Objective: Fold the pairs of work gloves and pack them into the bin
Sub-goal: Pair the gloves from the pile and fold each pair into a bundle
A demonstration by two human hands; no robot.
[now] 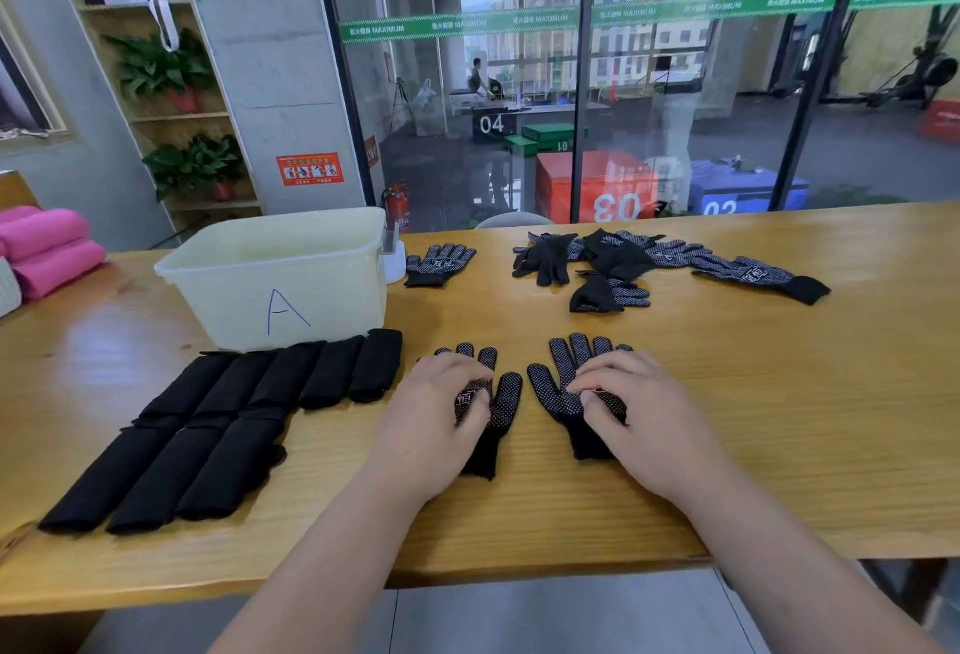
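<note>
Gloves are lying flat, dotted side up, on the table (779, 419): the left glove (505, 393) under the left hand (436, 414), the right glove (556, 378) under the right hand (639, 409). Both hands are seemingly pressing with bent fingers rather than pinching, grasping nothing. Being light, limp knit with grippy dots, each is probably folding best when taken at cuff and fingertips. Left of the grip, folded pairs (208, 425) are waiting before the bin (291, 290).

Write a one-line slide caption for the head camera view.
Left hand and right hand rest on two dotted work gloves on the wooden table, folded pairs near bin A.
</note>
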